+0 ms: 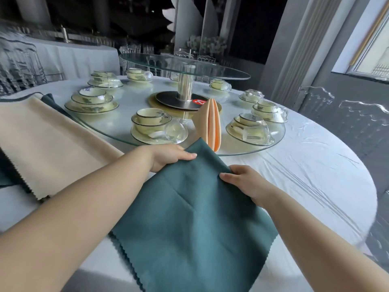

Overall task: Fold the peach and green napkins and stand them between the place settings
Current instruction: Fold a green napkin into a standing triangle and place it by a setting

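Matt green napkin cloth; glossy glass turntable

Dim banquet hall, grey pilaster, daylit window right, clear chairs, white-draped table behind left

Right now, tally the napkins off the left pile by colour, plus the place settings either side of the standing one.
peach napkin, folded and standing: 1
green napkin, flat, gripped by left hand and right hand: 1
Place settings flanking the peach one: 2, left setting and right setting
Total: 4
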Motion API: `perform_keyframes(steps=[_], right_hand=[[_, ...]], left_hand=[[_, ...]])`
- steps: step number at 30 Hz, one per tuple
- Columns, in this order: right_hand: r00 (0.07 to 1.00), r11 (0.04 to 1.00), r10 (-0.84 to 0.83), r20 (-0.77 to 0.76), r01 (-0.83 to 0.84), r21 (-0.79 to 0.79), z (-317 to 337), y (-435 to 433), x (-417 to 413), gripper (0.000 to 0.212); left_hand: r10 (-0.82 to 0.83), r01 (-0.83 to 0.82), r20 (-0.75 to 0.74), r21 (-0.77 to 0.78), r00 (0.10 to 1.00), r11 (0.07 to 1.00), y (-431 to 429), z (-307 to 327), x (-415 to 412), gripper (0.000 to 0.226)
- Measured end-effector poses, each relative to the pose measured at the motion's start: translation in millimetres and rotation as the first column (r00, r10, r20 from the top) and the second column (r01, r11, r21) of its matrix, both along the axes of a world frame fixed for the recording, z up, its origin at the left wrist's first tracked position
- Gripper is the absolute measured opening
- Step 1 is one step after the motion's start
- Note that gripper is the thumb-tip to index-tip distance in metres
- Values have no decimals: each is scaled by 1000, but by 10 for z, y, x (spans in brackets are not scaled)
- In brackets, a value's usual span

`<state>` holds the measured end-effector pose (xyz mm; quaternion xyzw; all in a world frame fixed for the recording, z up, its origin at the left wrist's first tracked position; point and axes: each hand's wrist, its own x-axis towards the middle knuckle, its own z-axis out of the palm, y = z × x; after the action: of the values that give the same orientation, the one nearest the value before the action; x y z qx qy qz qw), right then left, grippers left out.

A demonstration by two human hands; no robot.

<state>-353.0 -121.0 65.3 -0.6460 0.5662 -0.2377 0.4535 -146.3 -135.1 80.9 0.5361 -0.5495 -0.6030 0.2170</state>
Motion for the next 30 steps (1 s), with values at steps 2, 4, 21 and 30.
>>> perform_keyframes(steps=[2,4,21,30], right_hand=[[1000,1000,-16,-4,15,-14,-34,-113,44,11],[1000,999,-23,-21,22,-34,-63,-228,84,10],[920,996,43,-390,-67,-50,84,-324,-367,27],[866,1000,-8,-501,-5,-26,-73,-32,-549,36]], left_hand=[[24,-24,1,-7,1000,1000,-108,-47,23,28],[24,-24,11,-10,1000,1000,-195,-82,48,27],[-57,82,492,-28,869,996,245,-84,867,42],[113,125,702,-278,703,952,484,-336,819,26]])
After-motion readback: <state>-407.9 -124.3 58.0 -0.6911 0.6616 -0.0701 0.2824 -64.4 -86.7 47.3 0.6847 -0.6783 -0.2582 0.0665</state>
